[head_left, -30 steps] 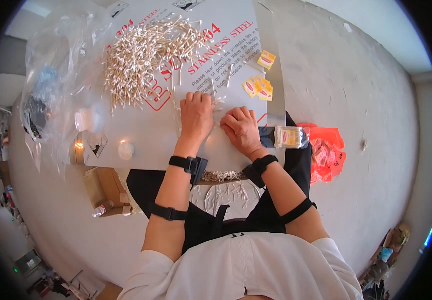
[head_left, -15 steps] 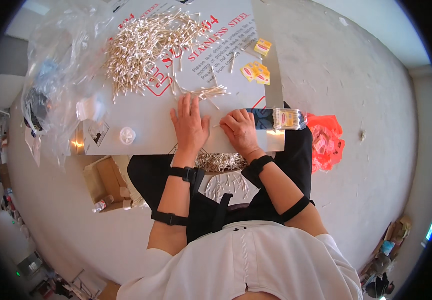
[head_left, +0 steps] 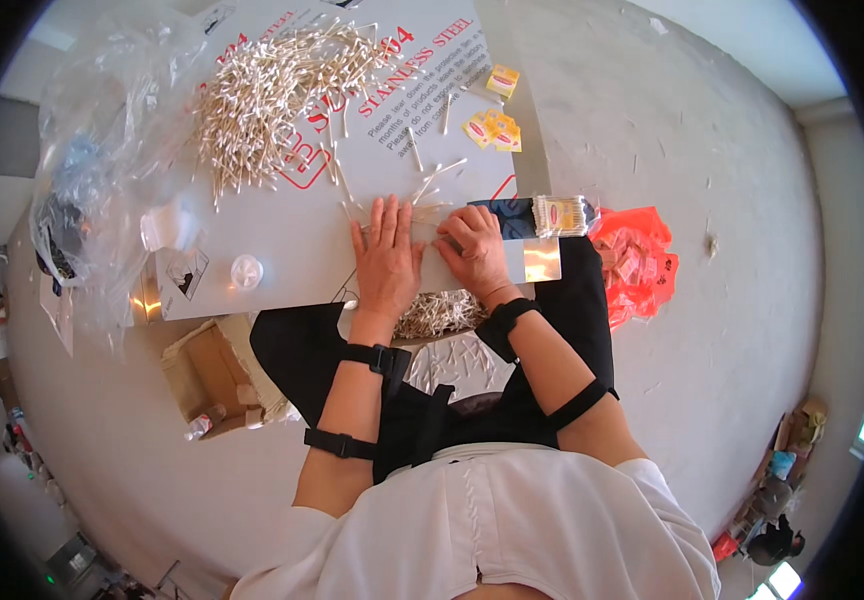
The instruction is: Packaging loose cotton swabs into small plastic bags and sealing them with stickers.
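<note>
My left hand (head_left: 387, 265) is palm down over the counter (head_left: 302, 240), its fingers stretched out straight and close together, the thumb held apart. My right hand (head_left: 475, 255) is just beside it, fingers curled inward; I cannot tell whether they pinch anything. A few loose cotton swabs (head_left: 430, 182) lie just beyond my fingertips. The big pile of cotton swabs (head_left: 272, 105) is farther off to the left, and a clear packet of swabs (head_left: 560, 216) sits right of my right hand.
</note>
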Action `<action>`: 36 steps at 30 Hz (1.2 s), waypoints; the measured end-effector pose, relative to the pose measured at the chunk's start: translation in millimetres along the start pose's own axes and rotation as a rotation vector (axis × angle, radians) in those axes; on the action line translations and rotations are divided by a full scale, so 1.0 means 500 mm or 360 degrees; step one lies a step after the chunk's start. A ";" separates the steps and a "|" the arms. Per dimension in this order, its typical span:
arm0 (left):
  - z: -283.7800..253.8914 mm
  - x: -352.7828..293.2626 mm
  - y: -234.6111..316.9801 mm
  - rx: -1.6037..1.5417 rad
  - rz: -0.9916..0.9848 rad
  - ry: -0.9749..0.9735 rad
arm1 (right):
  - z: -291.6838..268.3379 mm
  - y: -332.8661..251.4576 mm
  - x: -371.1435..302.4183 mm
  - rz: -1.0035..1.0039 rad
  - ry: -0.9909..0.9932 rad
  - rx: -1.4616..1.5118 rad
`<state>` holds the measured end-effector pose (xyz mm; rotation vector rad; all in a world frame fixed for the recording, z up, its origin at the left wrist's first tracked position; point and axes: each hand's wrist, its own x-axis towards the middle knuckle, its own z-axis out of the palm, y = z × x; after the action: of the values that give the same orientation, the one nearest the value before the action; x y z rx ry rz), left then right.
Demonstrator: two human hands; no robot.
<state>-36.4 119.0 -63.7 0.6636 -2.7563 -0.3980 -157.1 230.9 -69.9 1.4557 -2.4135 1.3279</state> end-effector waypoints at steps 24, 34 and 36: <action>-0.025 -0.008 -0.049 -0.0056 -0.0227 0.0386 | 0.032 0.009 0.077 -0.0223 -0.0321 -0.0053; -0.039 0.003 -0.111 0.0006 -0.0047 0.0397 | 0.029 0.033 0.073 -0.0431 -0.0124 -0.0020; -0.050 0.000 -0.127 0.0048 -0.0103 0.0378 | 0.021 0.040 0.069 -0.0399 -0.0089 -0.0024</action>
<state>-3.0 59.5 -61.6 0.7566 -2.5259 -0.2716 -186.9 203.2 -75.2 1.7435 -2.1748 1.2267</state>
